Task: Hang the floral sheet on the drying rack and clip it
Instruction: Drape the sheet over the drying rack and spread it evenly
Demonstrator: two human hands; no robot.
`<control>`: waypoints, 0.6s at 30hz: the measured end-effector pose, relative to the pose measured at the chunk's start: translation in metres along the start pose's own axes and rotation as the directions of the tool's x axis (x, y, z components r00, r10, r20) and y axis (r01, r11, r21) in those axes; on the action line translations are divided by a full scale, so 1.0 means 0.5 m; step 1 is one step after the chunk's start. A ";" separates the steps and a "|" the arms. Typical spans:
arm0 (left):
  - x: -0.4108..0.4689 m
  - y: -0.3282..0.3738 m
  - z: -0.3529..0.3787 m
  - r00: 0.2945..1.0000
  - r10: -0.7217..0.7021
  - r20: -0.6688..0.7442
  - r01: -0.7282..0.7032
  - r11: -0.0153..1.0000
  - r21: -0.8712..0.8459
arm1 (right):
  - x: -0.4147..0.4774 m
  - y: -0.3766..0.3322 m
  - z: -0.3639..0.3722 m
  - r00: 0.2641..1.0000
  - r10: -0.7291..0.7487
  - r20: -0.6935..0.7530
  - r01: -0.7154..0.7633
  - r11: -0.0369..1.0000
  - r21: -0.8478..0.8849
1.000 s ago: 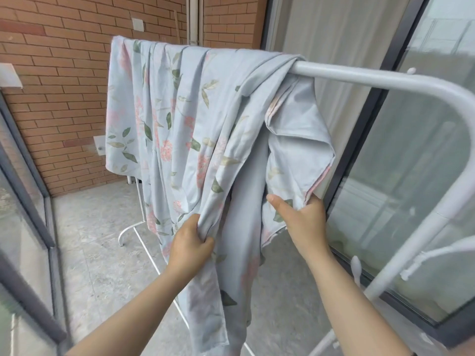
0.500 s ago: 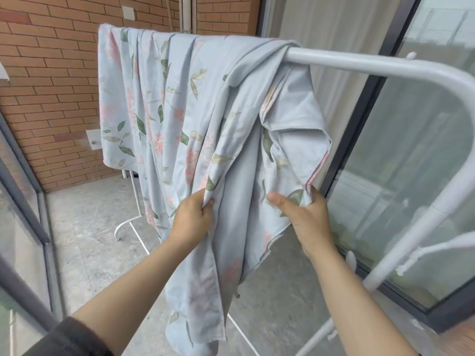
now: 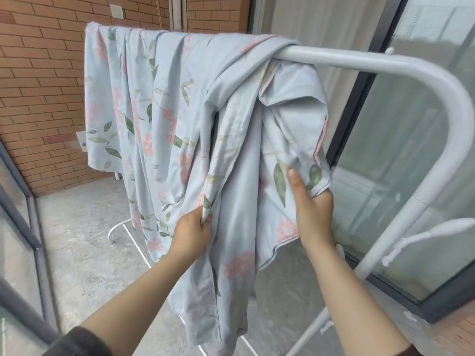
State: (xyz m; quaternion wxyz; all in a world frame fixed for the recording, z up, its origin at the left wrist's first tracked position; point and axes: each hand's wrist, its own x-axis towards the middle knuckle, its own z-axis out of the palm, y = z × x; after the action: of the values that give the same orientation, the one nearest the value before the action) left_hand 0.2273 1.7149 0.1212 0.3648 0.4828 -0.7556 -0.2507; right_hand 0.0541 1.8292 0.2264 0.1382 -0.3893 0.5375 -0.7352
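Left hand (image 3: 191, 231) and right hand (image 3: 312, 211) grip floral sheet (image 3: 159, 98) on rack (image 3: 372, 62).

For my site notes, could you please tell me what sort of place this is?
Probably an enclosed home balcony: a brick wall, a tall glass door, and a white drying rack on the concrete floor.

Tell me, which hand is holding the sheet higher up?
The right hand, gripping a bunched corner of the floral sheet; the left hand pinches a fold lower down.

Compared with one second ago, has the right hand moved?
Yes, a little. The right hand, gripping the floral sheet, has shifted rightward, toward the drying rack's upright post.
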 end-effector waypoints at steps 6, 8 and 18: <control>-0.010 0.004 0.015 1.000 0.004 0.001 -0.004 1.000 0.007 | -0.037 0.084 -0.011 0.943 0.314 0.108 -0.244 0.876 -0.415; -0.010 0.000 0.011 1.000 0.003 0.011 -0.004 1.000 0.014 | -0.048 0.095 -0.018 0.941 0.313 0.132 -0.251 0.902 -0.352; -0.053 -0.021 0.027 0.998 -0.037 0.044 0.034 0.997 0.069 | -0.062 0.088 -0.021 0.926 0.283 0.250 -0.261 0.958 -0.117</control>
State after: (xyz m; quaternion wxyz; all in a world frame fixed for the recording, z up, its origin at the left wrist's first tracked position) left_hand 0.2295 1.7350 0.0971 0.3265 0.5026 -0.7630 -0.2420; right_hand 0.0572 1.8387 0.1723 0.2933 -0.4107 0.5926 -0.6278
